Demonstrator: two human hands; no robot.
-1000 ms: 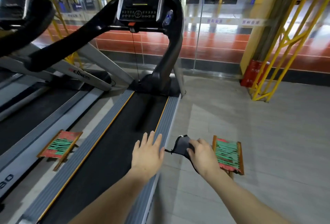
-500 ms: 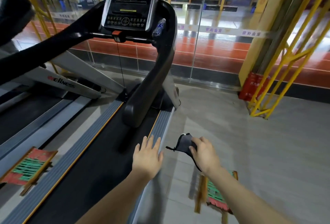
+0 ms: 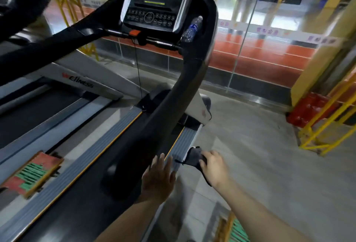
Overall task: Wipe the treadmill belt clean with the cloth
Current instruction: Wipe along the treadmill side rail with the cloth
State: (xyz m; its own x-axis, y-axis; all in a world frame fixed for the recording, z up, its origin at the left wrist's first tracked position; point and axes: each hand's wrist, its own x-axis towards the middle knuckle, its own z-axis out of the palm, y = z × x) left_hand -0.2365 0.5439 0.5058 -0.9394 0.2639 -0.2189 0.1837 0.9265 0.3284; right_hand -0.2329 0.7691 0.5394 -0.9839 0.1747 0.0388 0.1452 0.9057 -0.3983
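The black treadmill belt [image 3: 81, 199] runs from the lower left toward the console, between grey side rails with orange trim. My left hand [image 3: 159, 179] hovers flat with spread fingers over the belt's right edge and right rail [image 3: 183, 141], beside the thick black handrail [image 3: 154, 137]. My right hand [image 3: 212, 166] grips a dark grey cloth [image 3: 193, 157] just right of that rail, above the floor. The handrail hides much of the belt's far end.
The console [image 3: 156, 2] with a water bottle [image 3: 190, 29] stands ahead. A second treadmill [image 3: 38, 105] lies to the left. Small red-green wooden stools sit at the left [image 3: 30, 174] and lower right [image 3: 233, 230]. Yellow metal frames [image 3: 327, 126] and a glass wall [image 3: 250, 39] stand to the right.
The view has moved forward and closer to the console, so the handrail now looms large. Both hands advanced along the right rail; my right hand still holds the cloth.
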